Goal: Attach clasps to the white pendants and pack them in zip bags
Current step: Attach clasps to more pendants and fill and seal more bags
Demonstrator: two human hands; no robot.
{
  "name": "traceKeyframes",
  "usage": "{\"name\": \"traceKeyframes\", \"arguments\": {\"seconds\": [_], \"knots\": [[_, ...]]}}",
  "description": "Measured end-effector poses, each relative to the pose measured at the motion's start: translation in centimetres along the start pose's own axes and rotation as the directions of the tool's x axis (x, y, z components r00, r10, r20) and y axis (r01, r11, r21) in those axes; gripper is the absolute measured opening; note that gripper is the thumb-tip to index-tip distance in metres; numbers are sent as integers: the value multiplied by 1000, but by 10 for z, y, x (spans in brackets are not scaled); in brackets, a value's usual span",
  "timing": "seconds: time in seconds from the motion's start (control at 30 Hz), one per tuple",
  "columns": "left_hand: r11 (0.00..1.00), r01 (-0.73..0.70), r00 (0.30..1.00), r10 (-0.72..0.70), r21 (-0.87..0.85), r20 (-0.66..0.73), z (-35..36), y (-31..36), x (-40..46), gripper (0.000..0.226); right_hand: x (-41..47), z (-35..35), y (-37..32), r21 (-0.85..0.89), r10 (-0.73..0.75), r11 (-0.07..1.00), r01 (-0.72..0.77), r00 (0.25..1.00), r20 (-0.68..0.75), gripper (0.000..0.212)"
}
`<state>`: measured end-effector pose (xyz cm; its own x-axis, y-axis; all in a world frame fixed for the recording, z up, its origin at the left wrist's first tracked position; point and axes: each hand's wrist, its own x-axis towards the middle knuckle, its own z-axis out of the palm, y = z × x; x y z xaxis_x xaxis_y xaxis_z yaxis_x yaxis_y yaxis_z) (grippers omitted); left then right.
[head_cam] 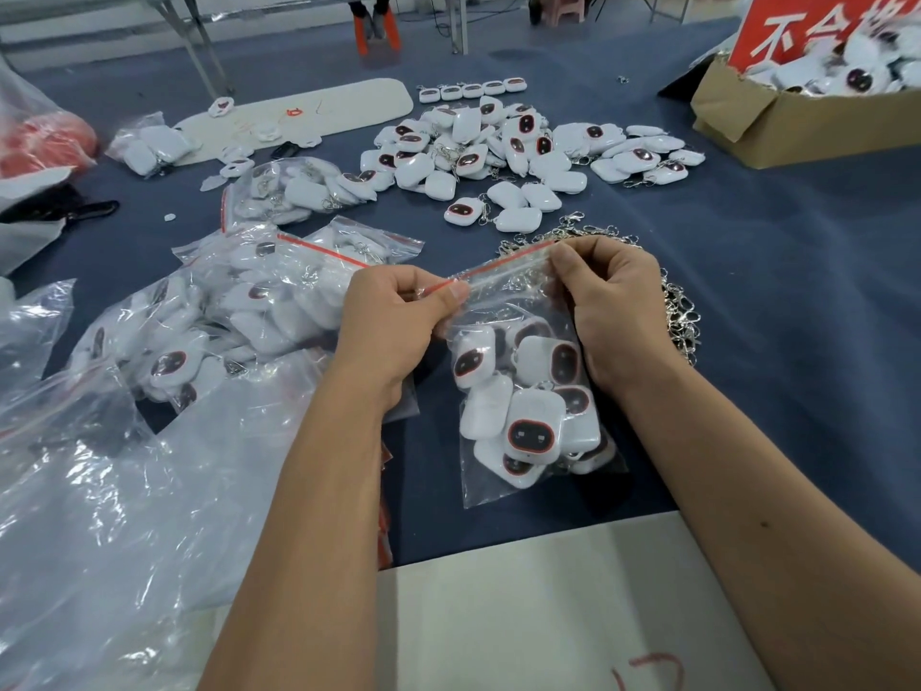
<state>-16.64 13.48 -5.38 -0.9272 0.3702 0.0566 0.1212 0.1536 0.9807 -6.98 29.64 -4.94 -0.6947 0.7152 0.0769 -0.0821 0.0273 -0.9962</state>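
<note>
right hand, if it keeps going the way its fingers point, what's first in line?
The right hand already pinches the zip bag at its red seal strip. Fingers point left, so the left hand probably comes next; depth is unclear.

White pendants (536, 431) with dark, red-rimmed faces fill a clear, red-striped zip bag (503, 264) over a navy tablecloth (772, 301).

red sign (817, 27), white characters "不合"

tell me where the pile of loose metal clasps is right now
In the head view the pile of metal clasps lies on the blue table, right of centre, partly hidden behind the right hand and just below the heap of loose white pendants.
</note>
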Motion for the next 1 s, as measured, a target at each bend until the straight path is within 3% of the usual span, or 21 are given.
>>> {"name": "traceKeyframes", "arguments": {"seconds": [0.23,0.43,0.53,0.6,0.7,0.83,0.93,1.0], "knots": [[984,112,994,-111,-138,12,-7,-1,0,10,3,-3,0,70,68,995,-65,997,-38,15],[995,75,997,-75,-69,7,-6,-1,2,23,2,-3,-1,70,76,995,-74,997,-29,17],[989,87,996,-86,-116,19,-7,-3,2,15,2,-2,-1,59,70,996,-69,997,-26,19],[988,84,996,-80,-132,41,-7,-3,0,7,0,-2,-3,42,62,997,-62,998,3,21],[999,5,999,-3,-37,48,-5,-1,-1,12,-1,-4,-4,2,54,999,-54,997,50,22],[994,-70,996,66,-84,-53,-3,5,-2,25,-4,-7,-6,60,39,997,-51,981,189,20],[969,-87,988,55,-232,-142,-1,12,-3,21,-7,-6,-4,-157,-49,980,121,916,398,23],[962,-89,990,56,-258,-132,1,14,-4,18,-11,-2,0,-334,-106,907,256,907,408,25]]}}
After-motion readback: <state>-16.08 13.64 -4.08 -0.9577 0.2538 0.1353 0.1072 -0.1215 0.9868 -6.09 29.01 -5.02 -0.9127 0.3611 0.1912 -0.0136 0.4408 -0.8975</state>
